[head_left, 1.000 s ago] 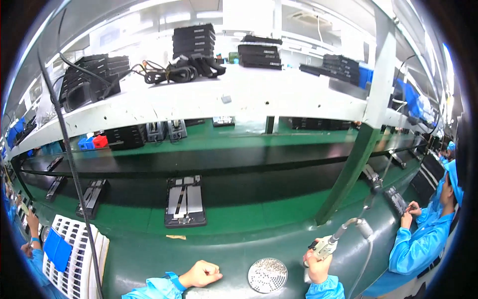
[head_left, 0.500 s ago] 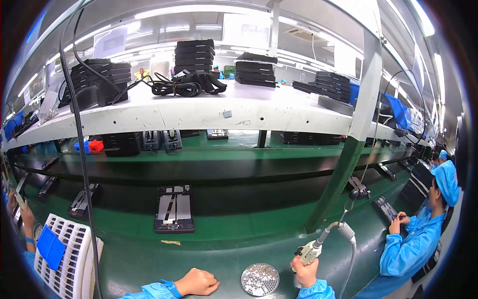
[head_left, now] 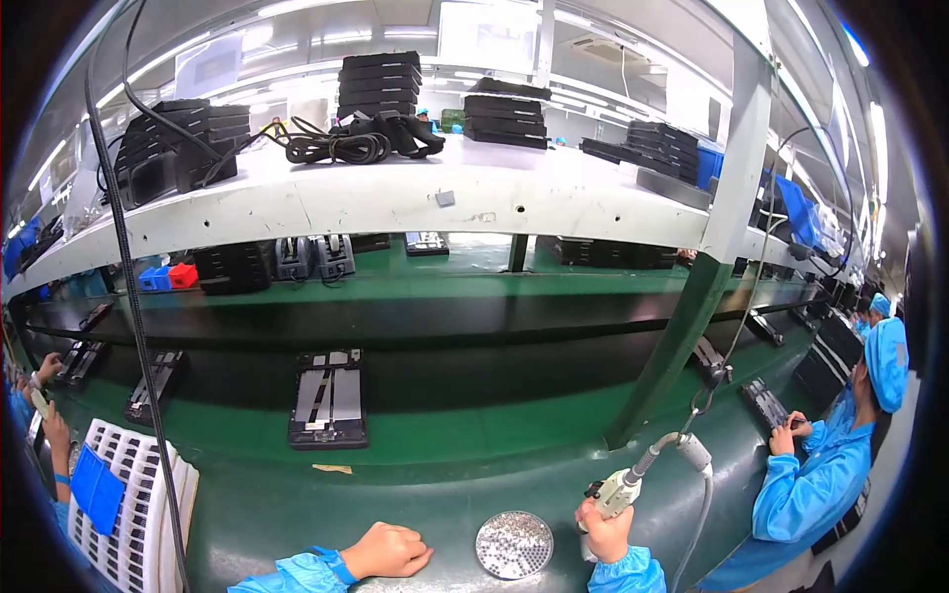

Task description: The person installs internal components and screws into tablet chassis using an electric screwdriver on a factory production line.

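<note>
Knuckles face up on our left hand [head_left: 390,550], which rests low on the green desk [head_left: 425,494] with its fingers folded in; we cannot tell whether anything is inside the curl. Our left forearm slants in from the lower edge in a blue sleeve [head_left: 287,576], with a blue band [head_left: 342,570] round the wrist. Our right hand [head_left: 605,534] is wrapped round the grip of a cream-coloured power tool [head_left: 621,489], forearm pointing nearly straight up the view. The tool leans up and to the right, where it meets a grey cable [head_left: 705,514]; our grip hides its lower end. Between our hands, apart from both, sits a round dish [head_left: 515,572] of small metal pieces. Farther back, beyond our left hand, lies an opened flat device [head_left: 329,403] with two grey panels.

As for writing, we see a small grey patch [head_left: 445,200] on the white shelf edge [head_left: 376,206] and faint marks on a hanging white panel [head_left: 487,35], too blurred for us to read.
</note>
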The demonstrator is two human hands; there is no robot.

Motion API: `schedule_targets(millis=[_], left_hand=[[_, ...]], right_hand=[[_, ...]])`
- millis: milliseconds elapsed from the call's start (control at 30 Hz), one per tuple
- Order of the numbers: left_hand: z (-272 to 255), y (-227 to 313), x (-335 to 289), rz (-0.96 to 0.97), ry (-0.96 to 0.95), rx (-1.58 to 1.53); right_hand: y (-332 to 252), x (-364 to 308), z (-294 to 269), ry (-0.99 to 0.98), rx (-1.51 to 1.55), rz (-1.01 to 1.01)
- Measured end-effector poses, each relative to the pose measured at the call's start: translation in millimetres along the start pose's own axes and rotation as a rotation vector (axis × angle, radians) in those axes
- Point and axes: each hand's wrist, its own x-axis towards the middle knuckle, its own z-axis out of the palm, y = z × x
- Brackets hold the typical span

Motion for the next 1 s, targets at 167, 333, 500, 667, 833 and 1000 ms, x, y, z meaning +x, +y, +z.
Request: schedule_targets(millis=[167,333,500,667,833,1000], left_hand=[[-3.6,4.2,-0.3,-0.013,0.021,-0.007],[2.8,2.8,6.1,-0.014,0.030,-0.063],[3.2,-4.1,-0.8,-0.029,0.028,-0.036],[8.2,-2.9,2.7,-0.020,0.069,-0.067],[17.7,1.7,-1.6,-0.047,0.061,-0.091],[18.3,0.9,-26.9,-0.102,0.050,-0.092]], right_hand=[[0.3,-1.9,4.3,0.038,0.070,0.005],[-6.7,-2.4,1.3,0.056,0.087,0.025],[0.2,3.4,6.0,0.024,0.115,0.014],[20.3,5.3,-13.9,0.099,0.068,-0.050],[17.2,2.8,-30.3,0.128,-0.176,0.083],[8.7,-5.4,0.1,0.062,-0.124,0.013]])
